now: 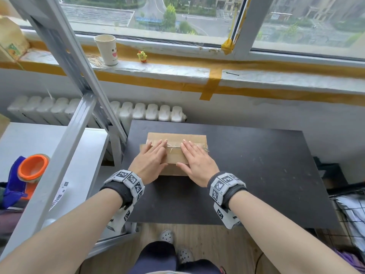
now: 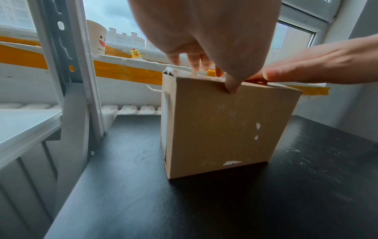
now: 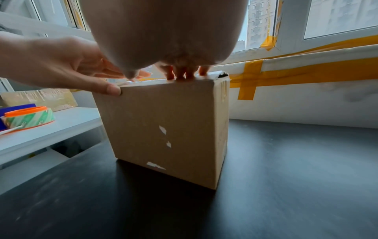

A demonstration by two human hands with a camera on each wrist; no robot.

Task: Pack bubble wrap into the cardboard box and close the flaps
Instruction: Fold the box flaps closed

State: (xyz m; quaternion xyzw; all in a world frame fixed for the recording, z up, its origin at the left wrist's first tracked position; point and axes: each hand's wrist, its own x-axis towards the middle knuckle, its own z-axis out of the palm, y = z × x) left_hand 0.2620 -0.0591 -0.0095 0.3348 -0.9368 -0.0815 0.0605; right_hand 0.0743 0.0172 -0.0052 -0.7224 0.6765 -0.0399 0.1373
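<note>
We see the box point(image 1: 176, 153) standing on the black table point(image 1: 256, 165), near its far left part, with its flaps folded down. Our left hand point(image 1: 151, 162) and right hand point(image 1: 195, 165) lie flat on top, fingers straight and pressing, grasping nothing; each thumb hooks over the near top edge. The hands cover much of the top, so we cannot tell how well the flaps meet. Whether bubble wrap is inside is hidden, though something white shows at the far top corner in the left wrist view. The near wall point(image 2: 220, 129) carries small white torn patches.

The box's long axis runs left to right, parallel to the windowsill point(image 1: 276, 78); its top faces up.

Just left of the table stands a grey metal rack point(image 1: 83, 91), with a white shelf point(image 1: 39, 147) holding a tape roll point(image 1: 33, 168). On the sill sit a paper cup point(image 1: 106, 50) and a small yellow toy point(image 1: 142, 56). A radiator point(image 1: 150, 112) lies behind the table.
</note>
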